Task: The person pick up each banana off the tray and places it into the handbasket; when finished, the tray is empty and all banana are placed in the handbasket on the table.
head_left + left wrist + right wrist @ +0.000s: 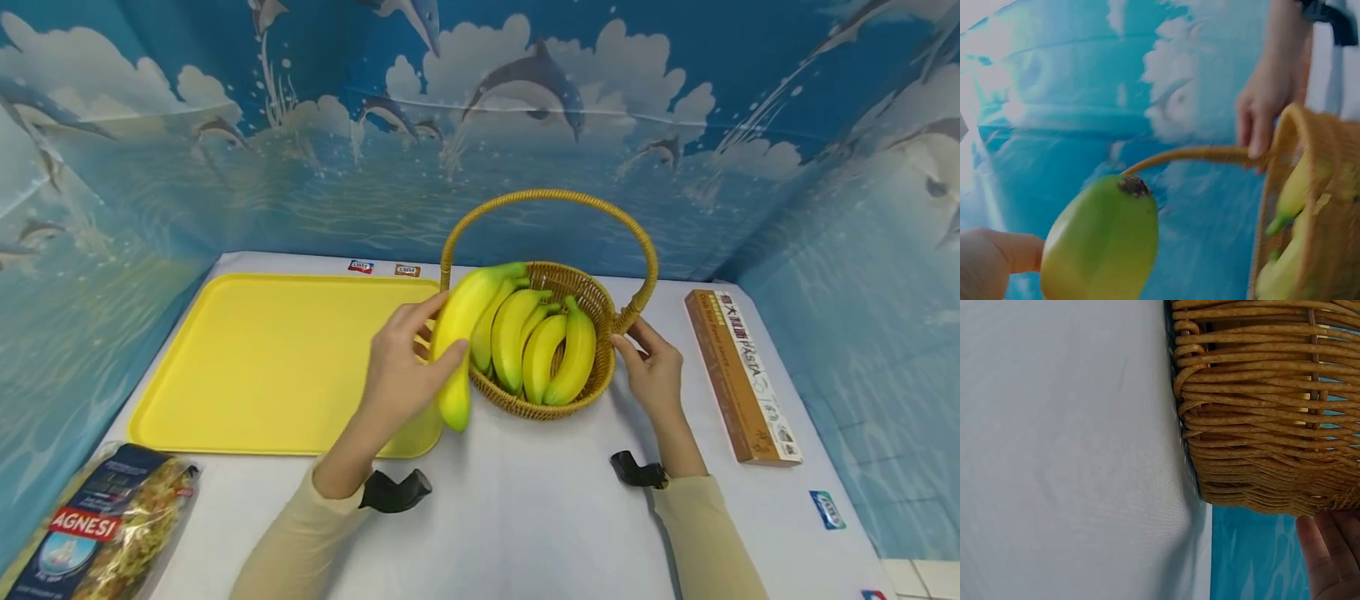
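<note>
A woven wicker basket point(510, 406) with a tall arched handle stands on the white table, holding several yellow bananas point(512, 342). My left hand point(401, 358) grips one more banana point(459, 321) at the basket's left rim, thumb on the near side and fingers behind. In the left wrist view this held banana point(1100, 240) shows its green, dark-tipped end close to the camera. My right hand point(654, 367) pinches the basket's right side where the handle joins the rim. In the right wrist view the fingers point(1313, 550) lie against the wicker weave.
A yellow tray point(285, 367) lies left of the basket, partly behind my left hand. An AGNESI pasta bag point(97, 525) sits front left, a brown pasta box point(738, 375) on the right. Small packets point(407, 270) lie along the edges. Dolphin-print curtains point(480, 167) surround the table.
</note>
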`<act>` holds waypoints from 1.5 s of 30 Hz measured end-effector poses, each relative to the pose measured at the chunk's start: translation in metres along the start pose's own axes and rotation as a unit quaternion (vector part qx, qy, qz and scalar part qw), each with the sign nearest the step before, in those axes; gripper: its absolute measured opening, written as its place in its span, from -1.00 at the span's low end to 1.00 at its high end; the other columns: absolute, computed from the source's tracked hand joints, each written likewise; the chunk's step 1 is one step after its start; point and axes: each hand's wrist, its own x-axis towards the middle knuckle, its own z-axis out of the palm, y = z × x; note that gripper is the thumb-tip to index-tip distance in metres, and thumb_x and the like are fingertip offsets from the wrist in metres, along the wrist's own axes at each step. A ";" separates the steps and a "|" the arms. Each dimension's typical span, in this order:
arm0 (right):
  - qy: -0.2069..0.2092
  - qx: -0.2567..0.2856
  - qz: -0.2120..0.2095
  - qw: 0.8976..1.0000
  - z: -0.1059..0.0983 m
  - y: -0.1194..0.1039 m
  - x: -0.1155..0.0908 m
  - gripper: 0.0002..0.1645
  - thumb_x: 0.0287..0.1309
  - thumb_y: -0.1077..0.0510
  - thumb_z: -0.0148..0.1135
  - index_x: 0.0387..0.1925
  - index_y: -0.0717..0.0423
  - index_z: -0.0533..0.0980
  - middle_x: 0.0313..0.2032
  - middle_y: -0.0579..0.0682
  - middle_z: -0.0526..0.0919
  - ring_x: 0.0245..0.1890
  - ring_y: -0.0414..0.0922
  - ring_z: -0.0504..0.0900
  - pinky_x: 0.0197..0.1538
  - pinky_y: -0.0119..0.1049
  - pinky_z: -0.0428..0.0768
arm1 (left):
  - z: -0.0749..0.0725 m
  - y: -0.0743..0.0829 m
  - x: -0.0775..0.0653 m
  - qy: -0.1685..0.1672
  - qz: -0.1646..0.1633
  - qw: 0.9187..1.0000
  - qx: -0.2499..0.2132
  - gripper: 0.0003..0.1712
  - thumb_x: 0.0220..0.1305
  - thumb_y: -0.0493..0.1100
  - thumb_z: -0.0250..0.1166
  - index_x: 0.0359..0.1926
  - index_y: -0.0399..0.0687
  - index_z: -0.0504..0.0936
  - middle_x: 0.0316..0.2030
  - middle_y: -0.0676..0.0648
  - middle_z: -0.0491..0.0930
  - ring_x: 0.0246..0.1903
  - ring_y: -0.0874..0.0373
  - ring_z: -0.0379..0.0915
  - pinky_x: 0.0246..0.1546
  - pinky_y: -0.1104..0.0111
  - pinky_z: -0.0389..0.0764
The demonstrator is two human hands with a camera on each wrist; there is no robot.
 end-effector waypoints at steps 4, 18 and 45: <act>0.002 -0.006 0.000 1.000 -0.001 -0.015 0.000 -0.52 0.19 0.36 0.27 0.16 0.35 0.51 0.05 0.38 0.60 0.12 -0.06 0.60 -0.11 -0.76 0.46 | 0.042 0.006 0.021 -0.059 0.022 0.998 0.022 -0.36 0.19 -0.07 0.33 0.31 -0.09 0.48 -0.05 -0.16 0.57 -0.29 0.05 0.50 -0.26 0.24 0.53; -0.010 -0.008 -0.005 1.000 -0.002 -0.043 -0.003 -0.52 0.19 0.40 0.24 0.16 0.46 0.47 0.05 0.39 0.60 0.12 -0.01 0.62 -0.11 -0.75 0.46 | 0.140 -0.021 0.050 -0.073 0.068 0.979 0.180 -0.41 0.21 0.00 0.28 0.23 -0.14 0.55 -0.08 -0.19 0.62 -0.18 -0.01 0.57 -0.21 0.23 0.62; -0.010 -0.014 0.002 1.000 -0.005 -0.017 -0.002 -0.50 0.21 0.37 0.25 0.19 0.39 0.47 0.09 0.36 0.59 0.13 0.26 0.55 -0.10 -0.77 0.43 | 0.122 -0.011 0.004 -0.008 0.174 0.976 0.133 -0.58 0.18 -0.03 0.33 0.01 -0.16 0.69 -0.12 -0.14 0.59 -0.17 0.00 0.46 -0.20 0.23 0.50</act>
